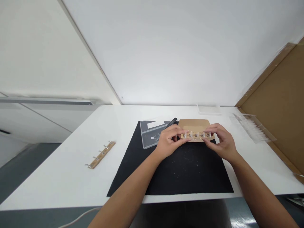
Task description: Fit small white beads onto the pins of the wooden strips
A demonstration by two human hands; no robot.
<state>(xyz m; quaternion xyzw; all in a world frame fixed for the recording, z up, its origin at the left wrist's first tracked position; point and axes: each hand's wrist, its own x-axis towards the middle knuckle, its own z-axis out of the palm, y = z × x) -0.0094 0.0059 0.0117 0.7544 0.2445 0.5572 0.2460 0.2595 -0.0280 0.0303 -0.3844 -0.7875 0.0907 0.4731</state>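
Both hands grip a small wooden strip (196,135) fitted with a row of several clear pegs and dark round spots. My left hand (169,139) pinches its left end, thumb below and fingers above. At the right end, my right hand (219,141) closes on it in the same way. The strip lies in front of a brown cardboard piece (193,123), at the far side of a black mat (185,171). Beside my left hand rests an opened clear plastic case (148,136) with small metal bits in it. A black-handled tool (171,122) leans across the case.
Another wooden strip with several metal hooks (101,155) lies on the white table (71,183) to the left. A clear tray (209,109) stands at the back. On the right are clear toothed plastic pieces (255,128), near a brown board (280,104) along the table's side.
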